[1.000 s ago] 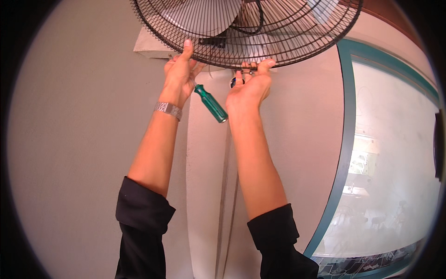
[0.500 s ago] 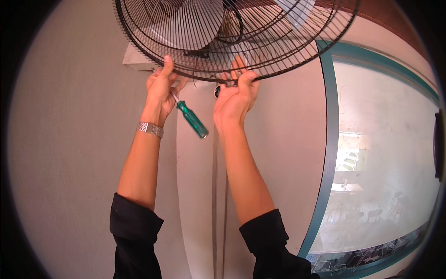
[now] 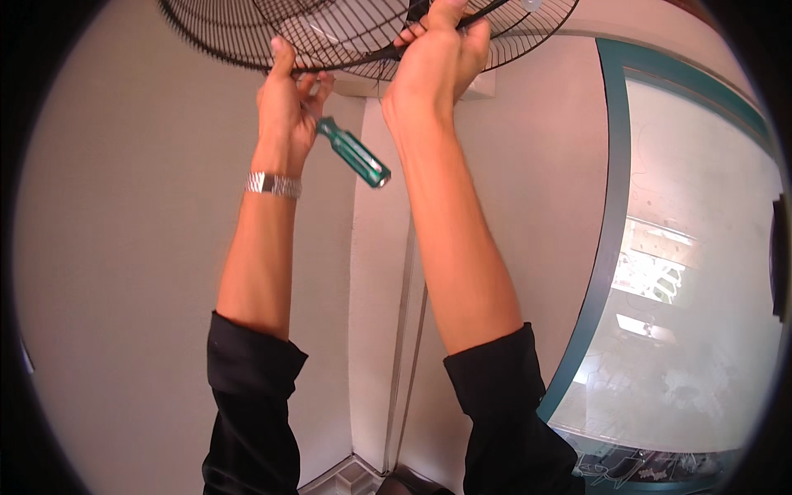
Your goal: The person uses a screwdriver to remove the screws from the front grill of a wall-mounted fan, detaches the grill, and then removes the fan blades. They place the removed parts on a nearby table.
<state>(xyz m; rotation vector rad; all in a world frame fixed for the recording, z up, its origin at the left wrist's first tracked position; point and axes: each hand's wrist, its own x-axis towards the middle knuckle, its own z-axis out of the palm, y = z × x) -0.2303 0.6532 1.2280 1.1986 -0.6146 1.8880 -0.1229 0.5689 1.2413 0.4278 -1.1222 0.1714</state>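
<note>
Head view: wire fan guard (image 3: 346, 43) overhead at the far edge. Left hand (image 3: 282, 107): grip closed round green-handled screwdriver (image 3: 355, 154), handle slanting right; thumb against guard's lower rim. Right hand (image 3: 431, 70): grasping rim, farther right. Step, by judgement: handling guard with 2 hands. Next move seems to call for steady support both sides, screwdriver kept clear of wires.

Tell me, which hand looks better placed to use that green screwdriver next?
Left hand, probably: it holds the green-handled screwdriver, though it also touches the black fan guard. The right hand grips the guard's rim, with no tool visible.
</note>
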